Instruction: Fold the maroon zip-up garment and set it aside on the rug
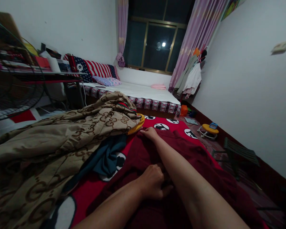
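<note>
In the head view, a dark red garment (pixel 188 152) is spread with soft wrinkles beneath both hands. Its far edge is touched by the right grip (pixel 150 133), whose fingers are drawn close together; whether a fold is pinched cannot be told. The left grip (pixel 153 179) is rested on the nearer cloth beside the right forearm, half curled with the thumb out; its fingertips are partly hidden, so it cannot be told whether cloth is held. Around the garment a red cover (pixel 87 194) is seen, printed with white discs and black figures.

Left of both grips, beige patterned cloth (pixel 109 121) is heaped in thick folds, with yellow cloth (pixel 136 125) at its end just beside the right grip; teal cloth (pixel 111 156) is crumpled against it. Farther left, a desk (pixel 71 73) is loaded with stacked papers (pixel 10 62).

Well beyond the grips, a bed (pixel 135 90) is covered in smooth white, above patterned cloth. To the grips' right, a round yellow stool (pixel 207 128) and a dark slatted stool (pixel 240 151) are stood on the floor, and an orange bag-like thing (pixel 184 110) is placed farther off, its contents too small to tell.
</note>
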{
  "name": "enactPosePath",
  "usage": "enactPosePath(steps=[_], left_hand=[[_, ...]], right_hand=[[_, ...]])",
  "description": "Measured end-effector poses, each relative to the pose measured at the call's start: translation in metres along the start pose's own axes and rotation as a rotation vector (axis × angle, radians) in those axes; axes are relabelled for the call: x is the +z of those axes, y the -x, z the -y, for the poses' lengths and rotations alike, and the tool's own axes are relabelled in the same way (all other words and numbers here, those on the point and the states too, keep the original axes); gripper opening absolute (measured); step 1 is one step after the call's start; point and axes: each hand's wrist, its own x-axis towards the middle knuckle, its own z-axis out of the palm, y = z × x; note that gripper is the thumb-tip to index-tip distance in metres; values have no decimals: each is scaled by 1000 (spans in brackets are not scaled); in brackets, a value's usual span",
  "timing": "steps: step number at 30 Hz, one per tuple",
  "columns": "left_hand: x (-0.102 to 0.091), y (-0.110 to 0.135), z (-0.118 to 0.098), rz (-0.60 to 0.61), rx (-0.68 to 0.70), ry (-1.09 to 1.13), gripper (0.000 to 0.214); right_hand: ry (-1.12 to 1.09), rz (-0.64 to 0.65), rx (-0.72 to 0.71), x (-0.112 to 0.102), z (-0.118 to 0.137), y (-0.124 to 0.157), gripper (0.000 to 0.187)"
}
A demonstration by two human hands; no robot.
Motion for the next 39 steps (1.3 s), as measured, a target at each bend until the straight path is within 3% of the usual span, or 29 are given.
enactPosePath(steps=[6,10,13,17,20,23,28,34,39], left_hand=[[3,0,1,-41,-26,-64,19],[-2,-2,-1,-254,-268,-167,16],[-1,-3,2,-401,-476,-217,44],[8,-4,11,-306,-695,-193,84],[12,-4,16,-236,-768,-177,87],[11,-4,18,-197,-797,-191,87],[-9,-11,33,-71,-833,-144,82],[-34,-29,88,175,-682,-183,77],[-25,-33,112,139,-702,-245,77]], right_hand=[[-139,-33,72,-3,-8,0,25],[-275,-74,122,-18,-9,-6,26],[-376,-66,127,-23,-4,-11,26],[-488,-14,102,-12,3,-11,25],[-553,68,63,-3,6,-7,19],[-583,102,38,-9,6,3,21],[-521,64,31,-61,-16,39,24],[-339,6,16,-146,-76,117,15],[-91,-34,37,-198,-124,201,24]])
